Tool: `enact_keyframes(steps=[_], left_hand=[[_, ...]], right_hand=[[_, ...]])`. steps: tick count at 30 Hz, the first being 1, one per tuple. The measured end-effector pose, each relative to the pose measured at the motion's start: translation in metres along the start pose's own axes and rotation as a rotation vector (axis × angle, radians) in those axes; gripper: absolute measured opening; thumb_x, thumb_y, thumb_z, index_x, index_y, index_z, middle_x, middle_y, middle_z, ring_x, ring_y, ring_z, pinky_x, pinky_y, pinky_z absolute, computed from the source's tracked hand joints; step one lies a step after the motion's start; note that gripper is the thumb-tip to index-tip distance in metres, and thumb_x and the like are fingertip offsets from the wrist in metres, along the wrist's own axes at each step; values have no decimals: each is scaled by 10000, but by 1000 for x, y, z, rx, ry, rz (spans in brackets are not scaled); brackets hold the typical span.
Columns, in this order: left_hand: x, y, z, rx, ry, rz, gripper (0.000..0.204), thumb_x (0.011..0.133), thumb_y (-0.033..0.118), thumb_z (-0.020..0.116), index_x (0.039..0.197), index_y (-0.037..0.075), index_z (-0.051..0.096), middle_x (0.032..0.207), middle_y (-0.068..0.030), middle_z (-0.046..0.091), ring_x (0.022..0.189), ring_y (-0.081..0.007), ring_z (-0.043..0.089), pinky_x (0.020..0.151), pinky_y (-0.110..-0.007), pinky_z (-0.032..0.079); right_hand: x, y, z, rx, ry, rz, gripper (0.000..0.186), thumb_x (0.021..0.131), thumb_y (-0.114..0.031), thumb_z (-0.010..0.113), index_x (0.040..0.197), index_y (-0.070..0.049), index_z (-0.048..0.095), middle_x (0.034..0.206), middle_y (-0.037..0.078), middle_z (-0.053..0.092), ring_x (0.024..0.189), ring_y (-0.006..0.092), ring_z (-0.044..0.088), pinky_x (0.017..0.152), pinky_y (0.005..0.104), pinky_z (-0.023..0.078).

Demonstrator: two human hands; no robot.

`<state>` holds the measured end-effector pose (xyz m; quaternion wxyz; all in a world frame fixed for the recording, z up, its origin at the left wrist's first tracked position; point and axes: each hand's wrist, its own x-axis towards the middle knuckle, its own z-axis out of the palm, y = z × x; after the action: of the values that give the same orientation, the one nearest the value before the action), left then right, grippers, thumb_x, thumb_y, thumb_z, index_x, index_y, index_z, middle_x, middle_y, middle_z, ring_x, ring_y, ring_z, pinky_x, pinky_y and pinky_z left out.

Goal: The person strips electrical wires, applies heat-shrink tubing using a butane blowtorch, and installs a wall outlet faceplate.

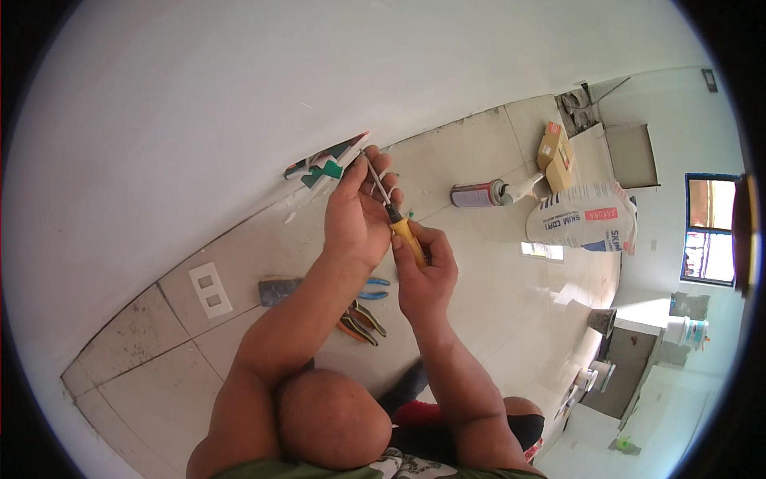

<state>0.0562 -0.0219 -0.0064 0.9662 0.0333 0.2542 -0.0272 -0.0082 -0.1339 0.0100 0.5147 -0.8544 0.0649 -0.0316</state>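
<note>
Our right grip (428, 275) pinches the screwdriver (393, 213) by its handle (408, 239), best spot; likely light, stiff. Left grip (357, 219) near shaft (377, 180): we can't tell if pinching.

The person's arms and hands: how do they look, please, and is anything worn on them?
The left hand and right hand are without gloves, and no watch or bracelet shows at the wrists. The left forearm and right forearm are bare, with no sleeves. A green shirt shows at the lower edge.
</note>
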Motion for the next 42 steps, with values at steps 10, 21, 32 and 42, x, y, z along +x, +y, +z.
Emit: enact_keyframes(steps=[10, 21, 32, 42], left_hand=[[2, 2, -7, 25, -95, 24, 201, 996, 246, 607, 1149, 124, 646, 989, 21, 680, 818, -131, 615, 744, -335, 504], [14, -2, -18, -82, -147, -60, 166, 996, 280, 584, 1054, 136, 642, 934, 6, 673, 834, -177, 615, 762, -354, 486], [13, -4, -16, -209, -302, -102, 177, 1012, 281, 532, 1077, 135, 609, 930, 9, 629, 800, -160, 578, 747, -353, 482], [6, -4, -12, -200, -209, -80, 123, 997, 252, 611, 1093, 175, 622, 971, 30, 665, 815, -152, 595, 733, -335, 495]], right_hand=[[21, -10, -30, 388, -377, 541, 217, 936, -163, 701, 1031, 23, 641, 852, 79, 656, 754, 119, 608, 694, 266, 492], [17, -11, -28, 284, -250, 371, 199, 975, -166, 645, 1066, 12, 643, 833, 42, 649, 707, 100, 565, 644, 260, 464], [0, 4, -2, -222, 76, -273, 218, 938, -152, 676, 1075, 15, 652, 841, 101, 667, 729, 167, 600, 696, 330, 502], [-4, -2, -1, -159, 50, -162, 221, 979, -161, 628, 1107, 18, 646, 842, 82, 672, 727, 141, 627, 686, 282, 500]])
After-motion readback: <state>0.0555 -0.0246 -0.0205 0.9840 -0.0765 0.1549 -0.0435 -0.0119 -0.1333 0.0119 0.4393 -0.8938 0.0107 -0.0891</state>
